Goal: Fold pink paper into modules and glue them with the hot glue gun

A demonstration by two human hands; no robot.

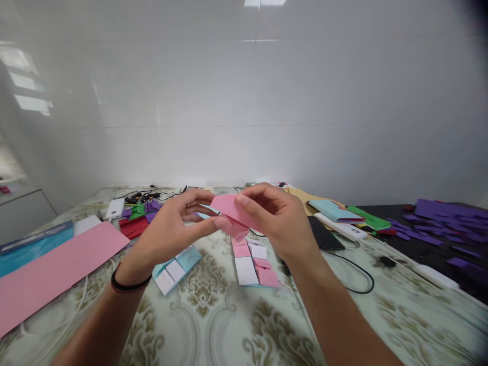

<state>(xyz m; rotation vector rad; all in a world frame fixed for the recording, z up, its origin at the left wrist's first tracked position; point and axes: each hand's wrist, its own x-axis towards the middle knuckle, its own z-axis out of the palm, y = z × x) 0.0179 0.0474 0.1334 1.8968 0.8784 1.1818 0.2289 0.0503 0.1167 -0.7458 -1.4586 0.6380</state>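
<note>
Both hands are raised above the table around a folded pink paper point(229, 206) with a loose lower flap. My right hand point(278, 216) pinches its right side between thumb and fingers. My left hand point(183, 218) is at the left side, its thumb tip against the lower flap and its curled fingers by the upper left corner; the exact contact of those fingers is partly hidden. Below, a folded pink and white paper piece point(247, 269) lies on the table. A folded light blue and white paper piece point(177, 269) rests to its left, under my left wrist.
A long pink sheet point(64, 267) covers the left side of the patterned tablecloth point(206, 325). Red folded papers point(133, 227) and a white power bank point(115, 209) sit behind it. At right are a black cable point(371, 277), blue folded paper point(333, 209) and purple scraps point(450, 218). A white wall stands behind.
</note>
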